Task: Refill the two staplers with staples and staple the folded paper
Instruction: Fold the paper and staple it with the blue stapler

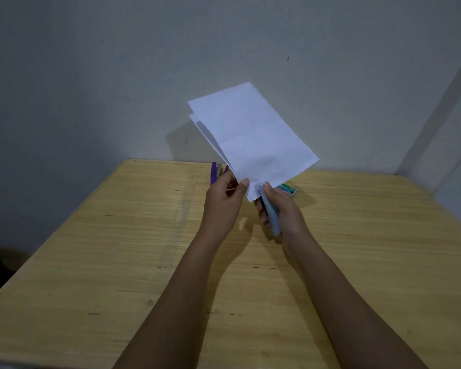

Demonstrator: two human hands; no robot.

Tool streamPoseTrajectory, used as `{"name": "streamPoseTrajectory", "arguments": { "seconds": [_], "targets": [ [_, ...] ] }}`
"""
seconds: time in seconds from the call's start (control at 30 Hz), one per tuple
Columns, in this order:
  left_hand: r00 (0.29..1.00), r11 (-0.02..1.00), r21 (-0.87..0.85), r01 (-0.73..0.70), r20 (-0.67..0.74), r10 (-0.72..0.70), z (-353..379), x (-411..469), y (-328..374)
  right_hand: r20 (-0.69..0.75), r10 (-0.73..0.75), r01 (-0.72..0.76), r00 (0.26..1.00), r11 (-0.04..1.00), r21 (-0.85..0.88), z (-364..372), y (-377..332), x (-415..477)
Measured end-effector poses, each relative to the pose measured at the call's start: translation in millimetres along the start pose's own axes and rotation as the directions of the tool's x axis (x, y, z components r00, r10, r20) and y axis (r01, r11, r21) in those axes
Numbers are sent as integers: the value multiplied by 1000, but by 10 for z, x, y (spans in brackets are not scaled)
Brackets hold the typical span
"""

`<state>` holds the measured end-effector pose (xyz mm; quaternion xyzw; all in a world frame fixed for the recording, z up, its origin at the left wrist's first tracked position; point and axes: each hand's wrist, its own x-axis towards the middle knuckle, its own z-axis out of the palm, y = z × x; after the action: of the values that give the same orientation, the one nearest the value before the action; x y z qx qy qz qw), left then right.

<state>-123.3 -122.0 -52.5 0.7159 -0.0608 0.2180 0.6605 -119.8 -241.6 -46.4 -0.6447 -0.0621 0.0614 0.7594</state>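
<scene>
Right hand point(286, 209), stapler point(274, 222) beneath folded paper point(253, 134)

Single view, head-worn, wide-angle. It looks forward and down from over the near side of the wooden table point(91, 249) and faces the grey wall point(91, 62) behind the far edge. Close range: both forearms enter from the bottom edge. Mid-frame, the left hand point(222, 203) pinches the folded paper point(253, 137) and the right hand point(285, 209) grips the blue stapler point(273, 222). A wall corner shows at right.
</scene>
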Motion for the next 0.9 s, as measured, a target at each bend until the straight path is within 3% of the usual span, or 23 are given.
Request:
{"name": "streamPoseTrajectory", "arguments": {
  "seconds": [0.13, 0.37, 0.53, 0.73, 0.9],
  "targets": [
    [996, 1000, -7, 13, -85, -13, -68, 23, -25, -37, 49, -44, 998, 992, 119, -1, -4, 25],
    [973, 999, -43, 31, -229, -40, -270, 44, 83, -254, 34, -16, 967, 997, 73, -149, 10, 67],
    [961, 995, -4, 98, -259, -95, -650, 80, 213, -300, -6, 8, 954, 1000, 5, -228, 38, 101],
    [953, 929, 298, 218, -271, -137, -1410, -1, 230, -300, -11, -10, 954, 998, -69, -203, 47, 93],
    [877, 714, 545, 440, -432, -211, -1795, -54, 52, -316, -31, -2, 948, 995, -101, -185, 49, 54]
  ]
}}
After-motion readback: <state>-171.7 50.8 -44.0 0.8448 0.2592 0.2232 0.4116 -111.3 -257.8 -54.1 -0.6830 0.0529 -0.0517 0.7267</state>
